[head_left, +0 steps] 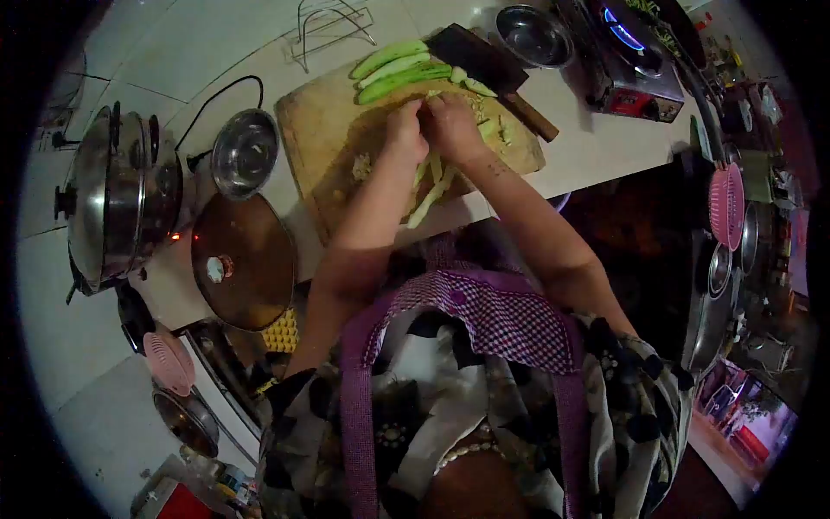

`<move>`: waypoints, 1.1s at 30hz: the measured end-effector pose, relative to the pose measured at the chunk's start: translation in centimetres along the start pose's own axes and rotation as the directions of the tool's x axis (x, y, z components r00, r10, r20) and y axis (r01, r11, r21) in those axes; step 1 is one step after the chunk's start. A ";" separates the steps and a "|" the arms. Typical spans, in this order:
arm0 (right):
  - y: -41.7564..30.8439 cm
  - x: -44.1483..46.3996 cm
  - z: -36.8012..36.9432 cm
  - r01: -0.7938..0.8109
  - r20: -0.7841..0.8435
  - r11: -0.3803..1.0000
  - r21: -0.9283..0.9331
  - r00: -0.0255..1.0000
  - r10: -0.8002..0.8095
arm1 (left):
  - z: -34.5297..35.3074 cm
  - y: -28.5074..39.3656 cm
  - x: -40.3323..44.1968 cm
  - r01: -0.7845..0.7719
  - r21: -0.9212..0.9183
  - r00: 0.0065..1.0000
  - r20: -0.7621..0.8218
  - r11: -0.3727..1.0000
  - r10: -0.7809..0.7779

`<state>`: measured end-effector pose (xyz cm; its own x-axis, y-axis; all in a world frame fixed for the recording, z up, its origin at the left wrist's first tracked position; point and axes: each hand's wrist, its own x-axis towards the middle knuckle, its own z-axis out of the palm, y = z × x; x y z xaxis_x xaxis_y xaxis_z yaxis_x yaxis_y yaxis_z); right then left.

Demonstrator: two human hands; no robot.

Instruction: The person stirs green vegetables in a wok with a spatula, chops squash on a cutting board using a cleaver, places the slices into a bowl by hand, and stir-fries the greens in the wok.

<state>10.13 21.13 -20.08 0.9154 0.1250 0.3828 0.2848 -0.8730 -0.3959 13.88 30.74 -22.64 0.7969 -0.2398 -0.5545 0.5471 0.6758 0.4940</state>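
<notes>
Meeting over board [322, 125]: left hand [405, 130], right hand [454, 128] | fingers [443, 102]: can't tell | cleaver [477, 59] crossing far edge

lt grn veg pieces [403, 83], blk cleaver blade [480, 59], purple-wht chk apron [497, 322]

Chopping board [304, 130], on the surface [596, 147]; all places taken from it.
On board: whole vegetable lengths [399, 69], along rear edge; cut strips [430, 199], at front edge.
At rear right corner: cleaver [475, 59], handle along the right side.
Behind: wire rack [333, 35].
Behind, right: metal bowl [534, 36]; beyond it, stove [635, 86].
Left: second bowl [245, 154], near; lidded pot [121, 199], farther out.
Left, front: round lid [251, 290], before second bowl.
</notes>
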 end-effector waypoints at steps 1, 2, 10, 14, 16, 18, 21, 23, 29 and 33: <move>-0.1 -0.1 0.0 0.009 -0.044 1.000 0.006 0.999 -0.009 | 0.2 -0.1 -0.3 0.005 0.011 0.999 -0.034 1.000 -0.004; -0.2 -0.2 0.0 0.019 -0.088 1.000 0.015 0.996 -0.017 | 0.4 0.0 -0.7 0.009 0.022 0.997 -0.071 1.000 -0.007; 2.5 1.1 0.8 -0.371 0.150 0.700 0.611 0.922 0.358 | -1.5 0.2 1.5 -0.091 0.089 0.995 0.048 0.992 0.087; 3.5 1.2 0.1 -0.549 0.519 -0.085 0.831 0.712 0.473 | 2.7 2.1 -3.7 -0.216 0.303 0.966 0.205 0.928 0.158; 3.3 0.7 -1.2 -0.468 0.571 -0.327 0.821 0.669 0.476 | 2.7 1.6 -2.8 -0.251 0.319 0.953 0.246 0.914 0.176; 6.0 -0.9 -4.3 -0.430 0.568 -0.395 0.812 0.740 0.361 | 4.3 -0.6 -1.6 -0.353 0.430 0.930 0.257 0.831 0.262; 7.4 -6.2 -9.1 -0.465 0.590 -0.423 0.778 0.771 0.237 | 2.6 -0.6 0.1 -0.395 0.691 0.917 0.259 0.605 0.303; 6.5 -11.7 -14.2 -0.443 0.594 -0.431 0.787 0.734 0.330 | -1.4 -0.4 4.5 -0.424 0.765 0.897 0.280 0.485 0.342; 14.0 -31.2 -22.8 -0.465 0.608 -0.402 0.789 0.492 0.624 | 1.2 0.0 -4.3 -0.596 0.759 0.732 0.382 0.260 0.564; 10.1 -39.6 -24.2 -0.811 0.367 -0.210 0.546 0.006 0.930 | -4.5 8.0 -10.1 -0.331 0.926 0.797 0.171 0.183 0.579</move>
<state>-30.19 -4.02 -19.02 0.3751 -0.6384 -0.6721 -0.6472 0.3387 -0.6829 9.03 41.67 -16.08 0.9959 0.0804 -0.0417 0.0731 -0.4424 0.8939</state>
